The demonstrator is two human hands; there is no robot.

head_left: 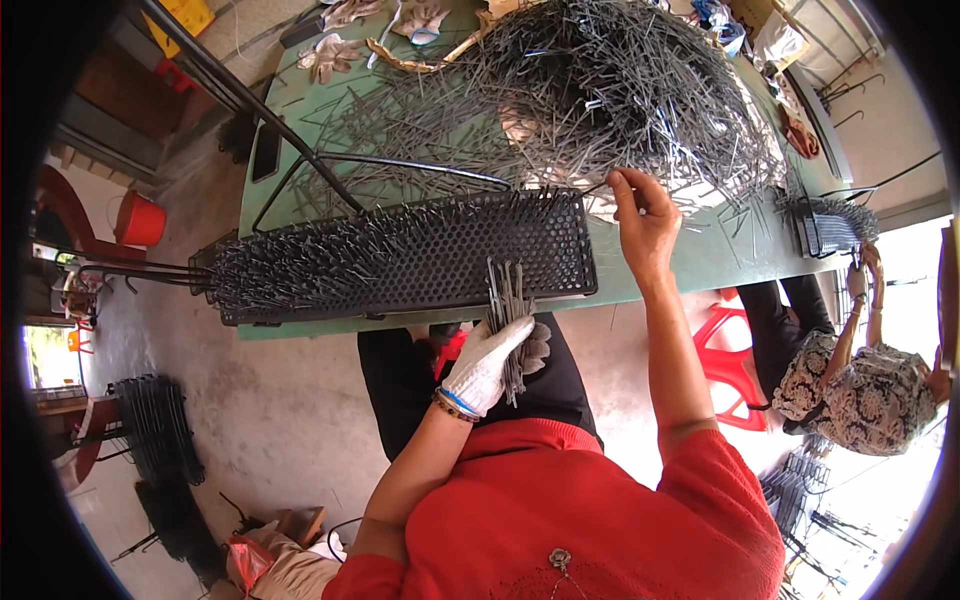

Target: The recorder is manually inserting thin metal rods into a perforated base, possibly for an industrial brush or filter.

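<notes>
My left hand [490, 365], in a white knit glove, is wrapped round a bundle of thin grey metal pins [510, 285] over my lap. The bundle stands just in front of a long black perforated rack [540, 240]. Upright pins [300, 260] crowd the rack's left part; along the right, many bare holes show. Bare and raised past the rack's right end, my right hand [648, 222] has thumb and forefinger pinched on a single thin pin [597, 187], which points toward the rack's back corner.
A large heap of loose pins [640, 80] covers the back of the green table [700, 255]. Black metal bars [335, 180] rise from the rack. Work gloves [330, 57] lie at the back left. At right, a co-worker [860, 390] handles a smaller rack [835, 225] beside a red chair [725, 350].
</notes>
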